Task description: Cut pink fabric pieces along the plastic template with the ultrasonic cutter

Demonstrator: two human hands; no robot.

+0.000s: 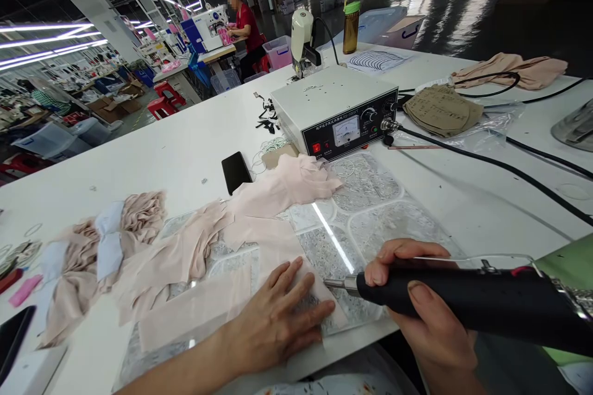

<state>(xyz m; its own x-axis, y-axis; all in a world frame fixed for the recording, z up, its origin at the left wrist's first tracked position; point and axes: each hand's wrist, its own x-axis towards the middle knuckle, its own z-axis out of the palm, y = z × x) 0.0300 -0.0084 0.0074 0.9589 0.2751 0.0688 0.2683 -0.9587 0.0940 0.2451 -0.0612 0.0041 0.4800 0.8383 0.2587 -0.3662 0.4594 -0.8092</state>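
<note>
My left hand (273, 315) lies flat, fingers spread, pressing a strip of pale pink fabric (245, 247) onto a scratched glass plate (370, 216) near the table's front edge. My right hand (417, 302) is wrapped round a black handheld cutter (463, 302). Its metal tip (336, 284) points left and rests on the fabric just beside my left fingertips. More pink fabric pieces (296, 182) trail across the plate toward the far left.
A white control box (338, 111) with a meter stands behind the plate, black cables (486, 163) running right. A black phone (235, 171) lies left of it. Bunched fabric (92, 247) sits at left, a bottle (351, 24) at the back. Another person (243, 21) works far behind.
</note>
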